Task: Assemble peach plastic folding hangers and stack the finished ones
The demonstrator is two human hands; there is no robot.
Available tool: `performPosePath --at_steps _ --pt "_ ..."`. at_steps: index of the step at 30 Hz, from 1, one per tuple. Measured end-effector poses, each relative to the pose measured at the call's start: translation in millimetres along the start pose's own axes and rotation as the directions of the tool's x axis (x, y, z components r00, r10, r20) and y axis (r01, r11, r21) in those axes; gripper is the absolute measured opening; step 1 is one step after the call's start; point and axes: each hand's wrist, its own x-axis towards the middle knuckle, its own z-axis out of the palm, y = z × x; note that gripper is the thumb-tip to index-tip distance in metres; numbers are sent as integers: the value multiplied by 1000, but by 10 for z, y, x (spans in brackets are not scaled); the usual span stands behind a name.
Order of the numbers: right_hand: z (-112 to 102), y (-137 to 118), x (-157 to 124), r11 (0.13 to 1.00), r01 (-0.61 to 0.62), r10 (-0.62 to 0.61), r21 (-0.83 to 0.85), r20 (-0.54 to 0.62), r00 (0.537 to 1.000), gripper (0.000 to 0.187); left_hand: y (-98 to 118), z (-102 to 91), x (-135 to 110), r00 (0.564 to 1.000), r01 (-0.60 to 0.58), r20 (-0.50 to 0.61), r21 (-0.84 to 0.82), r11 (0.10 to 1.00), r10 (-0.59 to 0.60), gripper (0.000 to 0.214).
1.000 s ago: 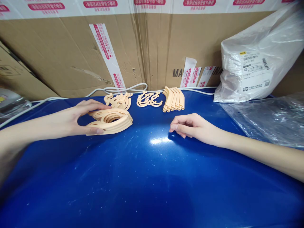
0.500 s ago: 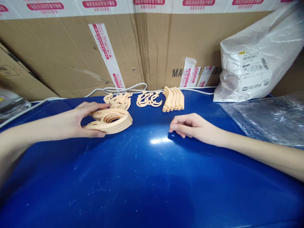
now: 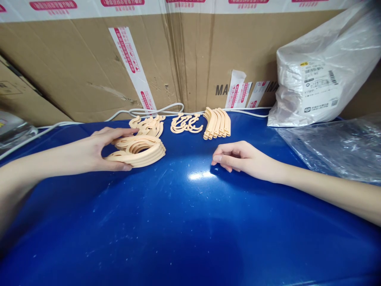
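Stacked beige pieces [image 3: 149, 159] lie on the blue table [image 3: 190, 230], clasped by your left hand [image 3: 97, 148]; your right hand [image 3: 235, 156] curls loosely, apparently empty. Gripping seems the present step; moving calls for care near the curved pieces [image 3: 154, 128] behind.

The table [image 3: 178, 222] has a smooth, glossy finish, scuffed with fine scratches. The stack [image 3: 147, 160], hooks [image 3: 178, 131] and bars [image 3: 220, 124] look like smooth plastic, more matt than shiny. The box [image 3: 89, 59] is matt cardboard, roughly creased, under smooth printed tape [image 3: 132, 65]. The bag [image 3: 293, 87] is crinkled, shiny plastic; the sheet [image 3: 333, 149] is clear, wrinkled film.
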Motion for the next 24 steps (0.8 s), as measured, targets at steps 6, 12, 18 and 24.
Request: performPosePath --at_steps 6,12,18,24 --pt "2 5 -5 1000 15 -15 5 -6 1000 23 -12 -18 46 993 95 60 38 995 -98 109" --pt "8 -9 2 1000 5 -5 -5 -7 1000 23 24 -6 49 992 103 68 32 994 -105 108" --pt "10 -13 4 1000 8 -8 -12 -8 1000 23 -183 -183 -4 995 96 18 -23 995 -95 89" --pt "21 -17 13 1000 -2 2 -15 -6 1000 23 -443 -331 -38 981 191 -30 42 981 -190 91"
